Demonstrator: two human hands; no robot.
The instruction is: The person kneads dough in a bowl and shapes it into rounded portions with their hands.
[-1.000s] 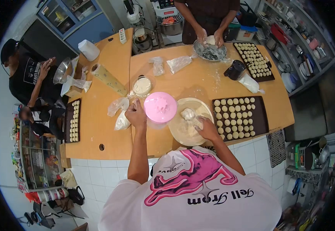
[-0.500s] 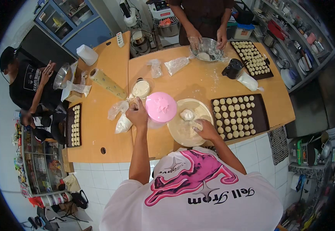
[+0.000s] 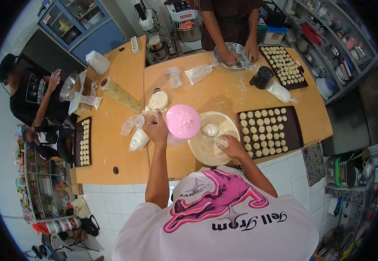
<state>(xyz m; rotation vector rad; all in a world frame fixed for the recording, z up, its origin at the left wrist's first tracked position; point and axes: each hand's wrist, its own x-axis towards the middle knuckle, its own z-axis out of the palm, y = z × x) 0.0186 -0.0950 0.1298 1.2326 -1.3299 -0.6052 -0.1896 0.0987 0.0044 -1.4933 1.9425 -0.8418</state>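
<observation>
My left hand (image 3: 156, 128) is closed with thumb and fingers together, just left of a round pink lid (image 3: 183, 122) on a container. What its fingers hold, if anything, is too small to make out. Below and to its left lies a plastic bag of white powder (image 3: 138, 140); above it stands an open tub of white cream-like filling (image 3: 158, 100). My right hand (image 3: 231, 147) rests inside a wide beige basin (image 3: 198, 150), fingers apart over pale dough or flour. A white dough lump (image 3: 210, 130) lies in the basin, beyond those fingertips.
Trays of dough balls sit at right (image 3: 293, 130), far right (image 3: 302, 82) and left (image 3: 84, 162). A person's hands (image 3: 230, 58) work in a metal bowl (image 3: 220, 48) across the table. Another person (image 3: 39, 93) stands left. A cling-film roll (image 3: 121, 95) and black cup (image 3: 262, 77) are nearby.
The person across the table has pushed a hand down into the metal bowl. The person at left has parted their hands. My own hands have barely moved.
</observation>
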